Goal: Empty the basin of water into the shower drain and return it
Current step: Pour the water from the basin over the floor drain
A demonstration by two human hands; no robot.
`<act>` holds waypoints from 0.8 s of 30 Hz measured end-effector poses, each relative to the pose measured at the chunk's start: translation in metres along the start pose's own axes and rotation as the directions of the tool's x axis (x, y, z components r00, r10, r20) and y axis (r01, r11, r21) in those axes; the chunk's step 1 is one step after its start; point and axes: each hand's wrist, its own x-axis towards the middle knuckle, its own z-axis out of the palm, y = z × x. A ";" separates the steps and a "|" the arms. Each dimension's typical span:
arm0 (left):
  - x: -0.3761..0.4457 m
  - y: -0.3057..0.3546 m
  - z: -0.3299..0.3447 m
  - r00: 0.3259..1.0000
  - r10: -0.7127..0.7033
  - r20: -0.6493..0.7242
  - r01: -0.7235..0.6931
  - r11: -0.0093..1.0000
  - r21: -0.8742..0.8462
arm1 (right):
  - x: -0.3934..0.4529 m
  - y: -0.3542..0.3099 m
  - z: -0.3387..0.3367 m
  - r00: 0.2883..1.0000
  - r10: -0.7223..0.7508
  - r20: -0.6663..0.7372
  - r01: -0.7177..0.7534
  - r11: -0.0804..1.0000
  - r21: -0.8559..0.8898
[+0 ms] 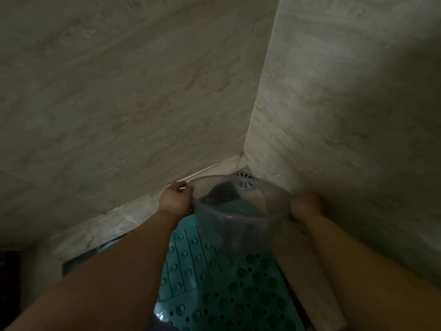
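I hold a clear plastic basin out in front of me, low in the shower corner. My left hand grips its left rim and my right hand grips its right rim. The basin's mouth tips away from me toward the corner. The metal shower drain sits in the floor right at the corner, just beyond the basin's far rim, and part of it shows through the clear plastic. Whether water is inside the basin is too dim to tell.
Two beige marble walls meet at the corner above the drain. A teal non-slip mat with bumps and holes covers the floor under my arms. A pale floor strip runs along the left wall.
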 end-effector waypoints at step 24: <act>0.004 0.000 0.001 0.999 -0.020 0.032 0.021 1.000 -0.009 | -0.002 0.000 0.000 1.000 0.026 0.002 -0.026 0.994 0.107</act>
